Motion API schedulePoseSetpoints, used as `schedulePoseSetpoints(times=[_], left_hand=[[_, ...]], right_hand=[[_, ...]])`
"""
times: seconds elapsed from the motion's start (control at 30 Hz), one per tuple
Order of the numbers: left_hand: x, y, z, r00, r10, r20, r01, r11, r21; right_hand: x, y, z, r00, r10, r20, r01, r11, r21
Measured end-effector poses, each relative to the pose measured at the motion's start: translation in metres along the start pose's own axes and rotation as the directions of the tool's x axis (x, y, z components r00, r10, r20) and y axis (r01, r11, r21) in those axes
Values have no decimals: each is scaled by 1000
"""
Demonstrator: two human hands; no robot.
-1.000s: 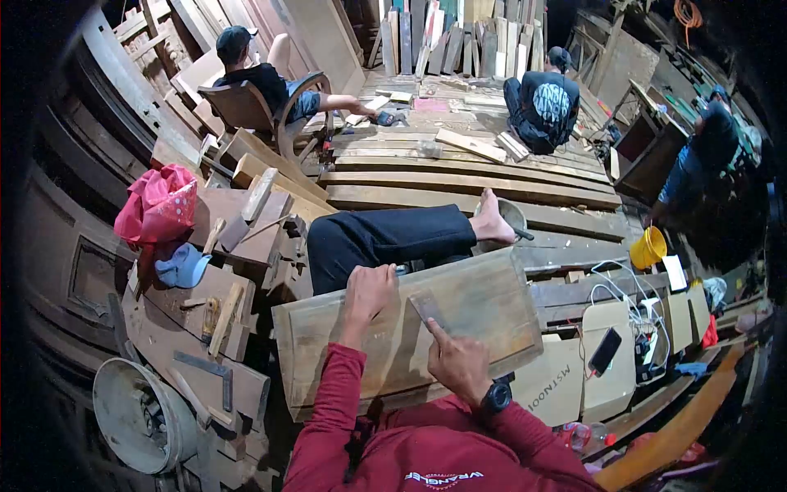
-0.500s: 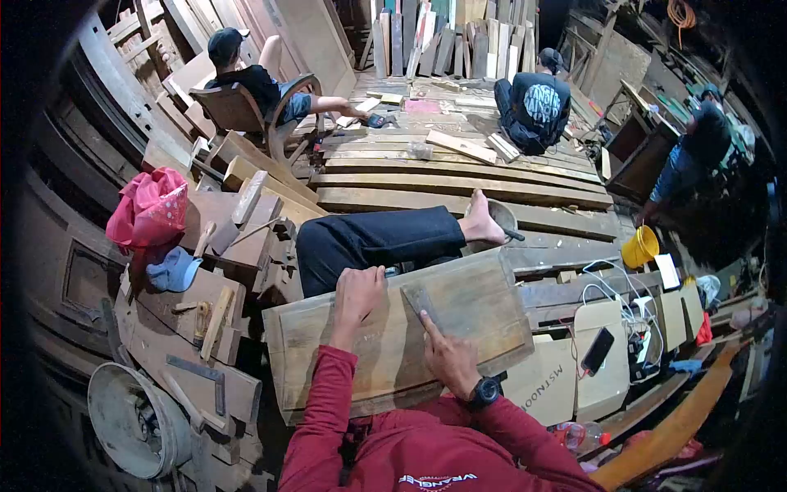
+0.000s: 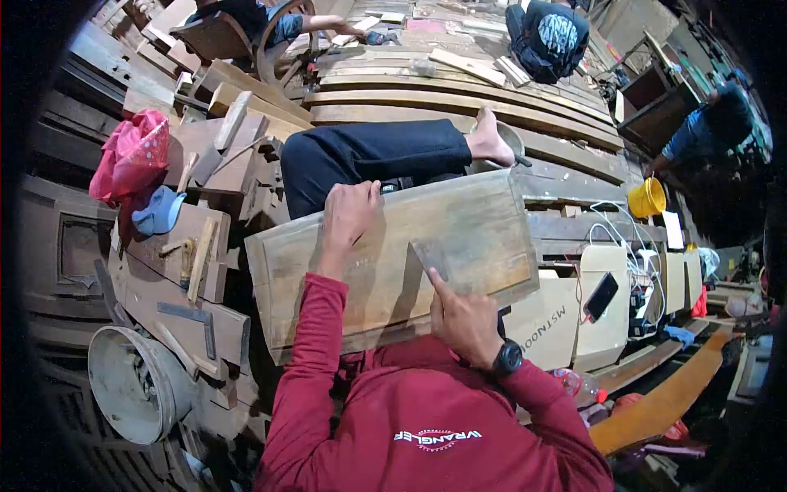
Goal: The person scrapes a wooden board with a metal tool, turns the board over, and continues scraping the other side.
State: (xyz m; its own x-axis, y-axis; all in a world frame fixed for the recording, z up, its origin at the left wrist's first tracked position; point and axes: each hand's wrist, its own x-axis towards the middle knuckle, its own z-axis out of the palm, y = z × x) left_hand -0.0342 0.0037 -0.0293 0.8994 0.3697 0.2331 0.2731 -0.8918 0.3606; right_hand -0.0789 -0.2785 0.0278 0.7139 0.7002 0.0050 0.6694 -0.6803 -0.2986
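Observation:
A wooden panel (image 3: 369,287) with a bevelled border lies tilted across my lap. My left hand (image 3: 351,217) is closed over its far edge, left of the middle. Low on the panel, my right hand (image 3: 466,324) grips a flat grey scraper (image 3: 428,256), index finger stretched along the blade. The blade rests on the panel's face; its handle is hidden in my palm. A dark shadow falls on the wood beside it.
Left of me are a bucket (image 3: 123,385), a metal square (image 3: 197,316), a brush (image 3: 187,264) and a pink bag (image 3: 131,156). To my right lie a phone (image 3: 602,297), white cables and a yellow bucket (image 3: 647,198). Other people sit farther off among planks.
My view has tilted downward, so the surroundings sit higher. My right hand and the scraper have moved nearer to my body across the panel. My left hand still grips the far edge.

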Motion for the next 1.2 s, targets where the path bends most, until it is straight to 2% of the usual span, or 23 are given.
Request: schedulePoseSetpoints(times=[0.03,0.13,0.27,0.3,0.4,0.43,0.53,0.57,0.67,0.8,0.87,0.93,1.07,1.1,1.2], left_hand=[[0,1,-1,1000,-2,4,2,1000,-8],[2,0,4,1000,-8,-16,8,1000,-11],[1,0,2,999,27,-38,-28,999,-31],[3,4,-4,1000,-14,25,15,1000,-19],[1,3,-4,998,-36,48,36,999,-10],[2,1,-3,1000,-19,24,20,1000,-23],[0,-2,2,1000,9,-29,-11,999,-41],[0,-2,2,1000,8,-29,-9,999,-32],[1,0,-3,1000,-13,-1,13,999,-30],[-1,-2,-1,1000,-3,-3,3,1000,-20],[-3,2,-3,999,-16,-39,15,1000,-20],[-1,1,-3,999,-36,-7,36,999,-37],[-4,1,-5,998,-50,29,51,998,-29],[-4,1,-5,998,-49,34,50,998,-26],[-1,3,-5,999,-37,28,37,999,-15]], right_hand=[[-7,0,2,999,-24,33,26,998,-62],[-7,3,31,996,-47,-76,47,999,-2],[5,3,36,998,-41,-40,41,999,2],[-3,3,38,991,-81,-102,83,996,18],[-18,-10,11,989,-81,123,79,997,23],[-19,-8,18,991,-75,109,73,997,18],[1,3,53,984,-124,-129,123,992,-14],[8,5,57,994,-90,-63,89,996,-10],[0,-2,46,989,-129,-70,123,989,-81],[-18,-9,25,993,-109,42,109,994,1],[-4,-4,39,993,-112,-40,112,994,-16],[16,1,54,988,-115,-107,108,991,-76],[-10,-10,43,987,-143,-73,142,990,-15],[-20,-15,30,991,-105,81,104,995,7],[-11,-9,34,988,-152,-12,151,987,-61]])
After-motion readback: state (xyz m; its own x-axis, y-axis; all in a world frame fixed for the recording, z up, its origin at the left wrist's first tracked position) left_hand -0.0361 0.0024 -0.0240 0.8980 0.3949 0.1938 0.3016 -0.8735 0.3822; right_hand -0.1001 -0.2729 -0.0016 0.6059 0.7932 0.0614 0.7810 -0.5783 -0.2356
